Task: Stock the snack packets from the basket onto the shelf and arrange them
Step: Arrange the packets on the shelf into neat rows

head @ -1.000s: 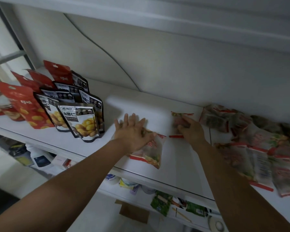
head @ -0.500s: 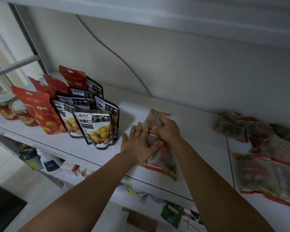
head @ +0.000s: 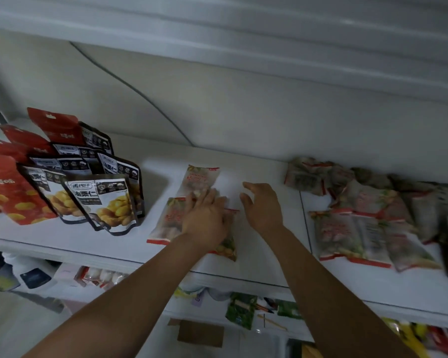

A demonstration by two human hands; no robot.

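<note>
Clear snack packets with red trim lie flat on the white shelf (head: 259, 264). One packet (head: 201, 178) lies further back, another (head: 166, 223) lies in front of it, and a third (head: 226, 248) pokes out under my wrist. My left hand (head: 206, 219) presses flat on the front packets with straight fingers. Just to their right, my right hand (head: 260, 205) hovers above bare shelf with relaxed fingers and holds nothing. The basket is out of view.
Upright black-and-white chestnut pouches (head: 102, 200) and red pouches (head: 9, 192) stand at the left. A loose heap of clear packets (head: 360, 223) covers the shelf's right part. The lower shelf (head: 241, 306) holds mixed goods. An upper shelf board (head: 243, 29) hangs overhead.
My right hand carried a packet from the right over to the left hand, laid it behind the front packet, and has let go and drawn back to the right. The left hand stayed pressing.
</note>
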